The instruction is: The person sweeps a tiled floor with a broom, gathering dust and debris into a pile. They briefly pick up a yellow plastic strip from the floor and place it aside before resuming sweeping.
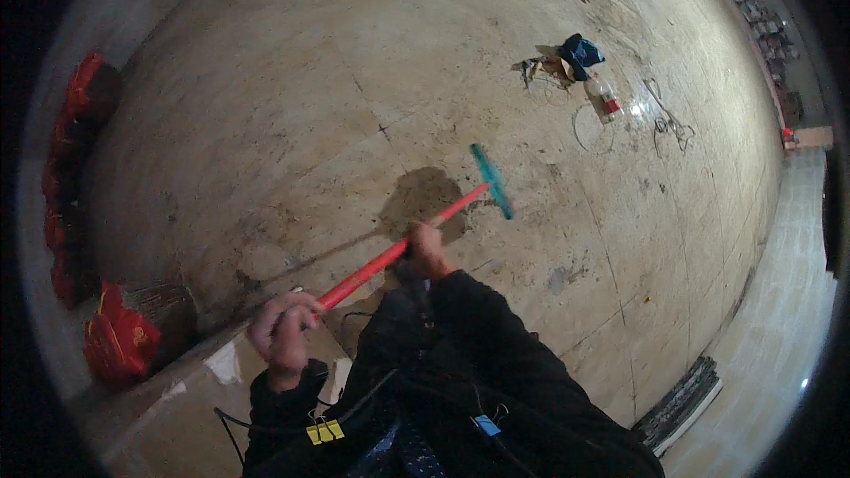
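My left hand (285,328) grips the near end of a long red handle (365,273). Farther along the same handle, my right hand (430,251) is closed around it. A narrow teal head (491,180) is fixed across the far end, probably that of a broom; its blurred outline hides the exact type. The head is over the dirty floor (299,113), and I cannot tell whether it touches. Specks of dirt and a dark shadow (420,196) lie around it.
Farther off lie a clear plastic bottle (603,98), a dark blue bag (580,55), scraps and loose wire (671,121). Red bags (121,338) line the left wall. Beside my left arm is a cardboard-like panel (192,405). Dark strips (680,405) lie at lower right.
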`<state>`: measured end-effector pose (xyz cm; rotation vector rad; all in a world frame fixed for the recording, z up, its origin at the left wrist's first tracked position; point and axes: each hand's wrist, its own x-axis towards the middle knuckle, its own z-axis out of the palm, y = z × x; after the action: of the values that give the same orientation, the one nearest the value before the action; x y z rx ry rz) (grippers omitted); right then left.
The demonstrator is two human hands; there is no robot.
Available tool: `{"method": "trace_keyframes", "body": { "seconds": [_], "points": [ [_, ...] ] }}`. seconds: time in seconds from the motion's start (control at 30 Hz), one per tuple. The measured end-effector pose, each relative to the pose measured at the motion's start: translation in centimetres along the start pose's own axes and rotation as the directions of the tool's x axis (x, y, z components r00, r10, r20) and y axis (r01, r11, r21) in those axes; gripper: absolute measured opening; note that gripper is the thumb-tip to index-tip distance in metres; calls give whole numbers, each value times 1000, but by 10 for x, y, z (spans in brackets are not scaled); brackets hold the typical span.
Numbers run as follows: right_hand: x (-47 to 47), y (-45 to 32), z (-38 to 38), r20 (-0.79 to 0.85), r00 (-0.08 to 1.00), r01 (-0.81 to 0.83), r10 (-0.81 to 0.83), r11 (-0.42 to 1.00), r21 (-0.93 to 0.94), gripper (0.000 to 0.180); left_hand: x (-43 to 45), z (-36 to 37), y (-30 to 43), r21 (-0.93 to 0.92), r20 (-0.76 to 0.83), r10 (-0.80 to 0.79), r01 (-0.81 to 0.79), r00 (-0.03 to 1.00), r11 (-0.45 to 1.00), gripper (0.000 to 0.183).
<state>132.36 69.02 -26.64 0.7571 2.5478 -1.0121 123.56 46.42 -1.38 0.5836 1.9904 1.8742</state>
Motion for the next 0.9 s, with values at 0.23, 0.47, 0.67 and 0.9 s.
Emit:
{"method": "trace_keyframes", "body": {
  "seconds": [0.23,0.47,0.67,0.9],
  "points": [
    [21,-163,41,469,870,-457,153,-112,883,15,5,-51,75,215,22,387,-382,922,899,7],
    [65,-214,103,656,755,-621,-12,-334,709,20,28,-40,79,237,-115,367,-333,923,913,15],
    [134,-172,144,257,957,-227,-138,197,954,18,89,-13,60,343,-1,286,-268,958,900,15],
    [222,-33,85,33,999,-38,40,124,992,11,196,63,40,-42,95,258,-255,962,966,20]
  ]
}}
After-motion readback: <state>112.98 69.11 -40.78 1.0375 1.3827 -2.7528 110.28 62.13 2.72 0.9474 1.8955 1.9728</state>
